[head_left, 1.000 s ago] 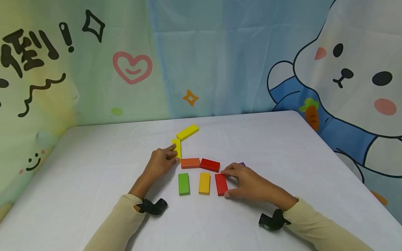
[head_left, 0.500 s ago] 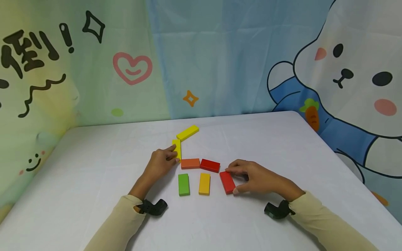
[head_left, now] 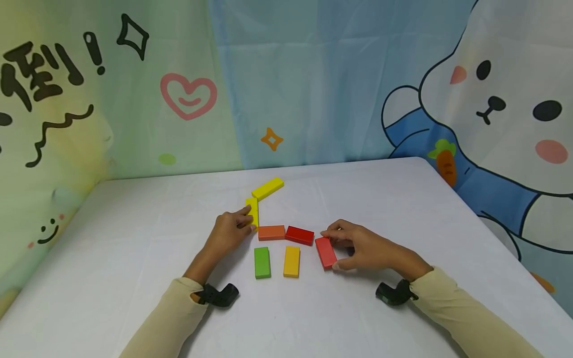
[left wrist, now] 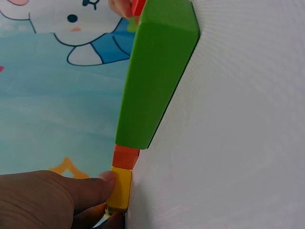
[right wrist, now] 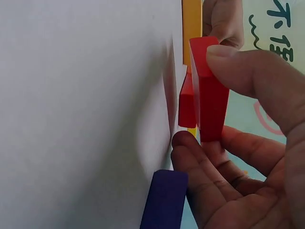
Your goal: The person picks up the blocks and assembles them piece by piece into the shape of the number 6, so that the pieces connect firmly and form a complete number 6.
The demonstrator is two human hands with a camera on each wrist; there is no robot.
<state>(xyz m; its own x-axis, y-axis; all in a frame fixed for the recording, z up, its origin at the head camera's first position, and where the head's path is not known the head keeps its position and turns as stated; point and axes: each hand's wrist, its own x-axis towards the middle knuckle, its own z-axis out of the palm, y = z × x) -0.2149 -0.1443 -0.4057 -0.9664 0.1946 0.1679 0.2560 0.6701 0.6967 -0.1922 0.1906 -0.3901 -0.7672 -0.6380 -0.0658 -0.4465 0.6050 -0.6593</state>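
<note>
Table: a white, cloth-like surface (head_left: 134, 258) fills the lower part of the head view, its far edge crossing mid-frame.
Backdrop: a hanging printed sheet (head_left: 313, 99), yellow-green at left and blue at centre; pink smiling heart (head_left: 188, 96) at upper left, white cartoon animal (head_left: 506, 144) with a carrot (head_left: 446, 168) at right.
Writing: a bold black character (head_left: 38, 72), apparently 倒, with an exclamation mark (head_left: 94, 52), at upper left; the right wrist view also shows 不 (right wrist: 280, 14) at its upper right.
Left hand: the hand (head_left: 230, 231), left of centre, has thumb and fingers closed about a yellow block (head_left: 254, 214).
Right hand: the hand (head_left: 369, 248), right of centre, is partly spread, pinching a bright red block (head_left: 326, 254) by its ends.
Far block: second yellow block (head_left: 267, 189), slanting at top centre, meeting the held yellow one.
Middle row: orange block (head_left: 271, 232) and dark red block (head_left: 299, 235), end to end.
Near row: green block (head_left: 262, 262) and amber block (head_left: 291, 261), apart.
Purple block: (right wrist: 164, 200) lower centre of the right wrist view.
Sleeves: beige (head_left: 165, 318), a black device (head_left: 219, 295) at each wrist.
</note>
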